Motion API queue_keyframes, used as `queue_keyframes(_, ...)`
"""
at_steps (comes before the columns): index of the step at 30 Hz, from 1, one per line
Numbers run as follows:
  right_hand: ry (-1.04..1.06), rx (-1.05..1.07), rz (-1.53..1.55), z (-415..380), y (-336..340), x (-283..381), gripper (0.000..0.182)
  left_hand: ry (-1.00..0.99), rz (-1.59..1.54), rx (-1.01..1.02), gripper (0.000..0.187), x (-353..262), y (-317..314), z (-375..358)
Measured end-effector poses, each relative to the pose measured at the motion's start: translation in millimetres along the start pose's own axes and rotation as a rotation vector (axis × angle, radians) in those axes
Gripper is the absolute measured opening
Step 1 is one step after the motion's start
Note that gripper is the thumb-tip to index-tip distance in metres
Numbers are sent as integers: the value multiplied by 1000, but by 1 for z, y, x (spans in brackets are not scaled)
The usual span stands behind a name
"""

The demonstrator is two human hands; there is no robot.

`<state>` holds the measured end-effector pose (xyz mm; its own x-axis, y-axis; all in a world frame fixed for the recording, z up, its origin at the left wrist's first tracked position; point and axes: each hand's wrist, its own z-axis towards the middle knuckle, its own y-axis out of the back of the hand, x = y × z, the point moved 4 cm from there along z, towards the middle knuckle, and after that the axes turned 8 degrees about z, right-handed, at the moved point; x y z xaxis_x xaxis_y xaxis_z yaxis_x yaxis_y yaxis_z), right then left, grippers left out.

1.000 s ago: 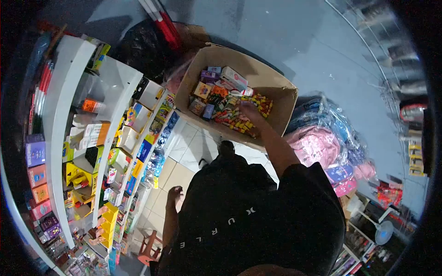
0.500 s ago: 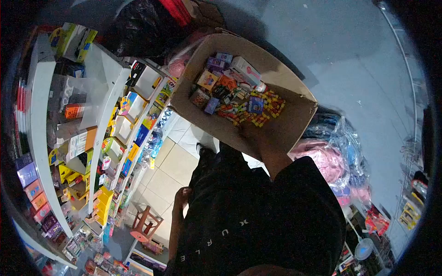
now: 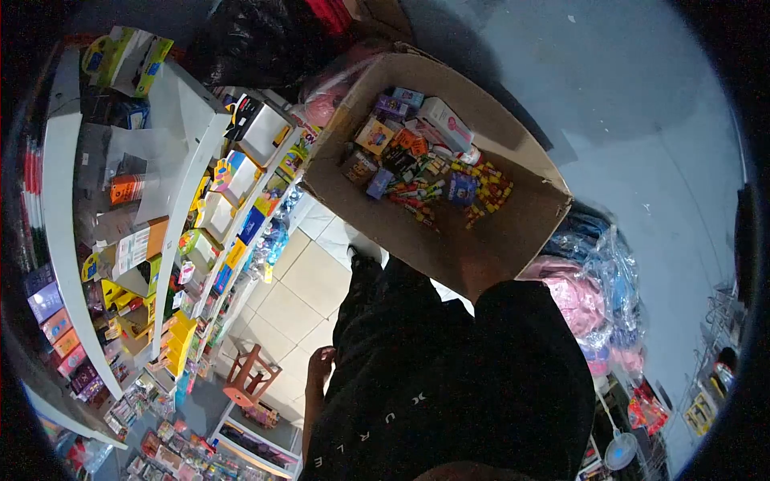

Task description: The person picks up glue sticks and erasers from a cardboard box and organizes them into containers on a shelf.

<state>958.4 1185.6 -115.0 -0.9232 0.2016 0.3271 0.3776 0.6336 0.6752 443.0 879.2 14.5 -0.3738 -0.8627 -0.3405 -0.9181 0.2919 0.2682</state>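
The right arm (image 3: 483, 276) reaches into a carton (image 3: 501, 128) (right hand lost in shadow, grip unclear). The left hand (image 3: 322, 365) hangs loosely curled, seemingly empty.

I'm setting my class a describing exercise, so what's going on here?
A person has the right arm in a box; the right hand is lost in shadow, so its grip can't be told. Small cartons and red-and-yellow pieces lie inside. The left hand hangs by the leg.
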Motion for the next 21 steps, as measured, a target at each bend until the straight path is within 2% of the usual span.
queue_keyframes(4,62,19,287,-5,-9,-6,50,-120,249,-70,29,-23,-9,-11)
queue_keyframes(8,83,-28,439,-11,-12,-10,54,-13,88,-38,31,-33,-8,-20)
queue_keyframes(13,46,-76,502,2,-1,-2,60,29,138,-97,33,-44,-13,-29)
queue_keyframes(15,9,92,542,26,1,-4,67,9,151,-65,33,-30,-10,-24)
queue_keyframes(17,-15,121,521,41,3,1,68,29,112,-59,33,-27,-10,-24)
queue_keyframes(19,-40,70,468,51,4,4,68,86,23,-77,32,-26,-13,-27)
queue_keyframes(21,-57,21,431,55,2,6,69,-16,38,-92,31,-32,-16,-35)
